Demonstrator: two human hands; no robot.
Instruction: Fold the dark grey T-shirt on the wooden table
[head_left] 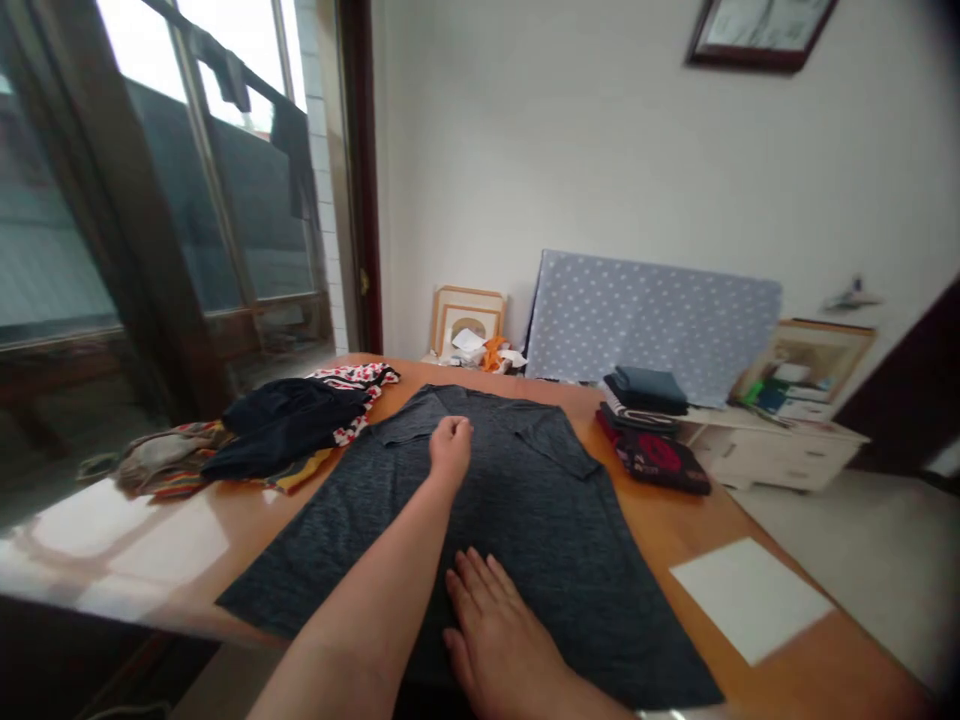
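A dark grey short-sleeved T-shirt (555,530) lies spread out on the table, its collar end away from me and its hem towards me. My left hand (451,446) reaches over the upper part of the shirt with its fingers curled closed. Whether any cloth is caught in them is hidden. Nearer to me, my right hand (495,625) lies flat on the lower middle of the shirt, fingers stretched out and holding nothing.
Loose clothes (292,425) lie heaped on the left of the wooden table (652,520). A stack of folded clothes (649,425) stands at the back right. A white square sheet (752,598) lies near the right edge. Behind is a panel with dotted cloth (652,310).
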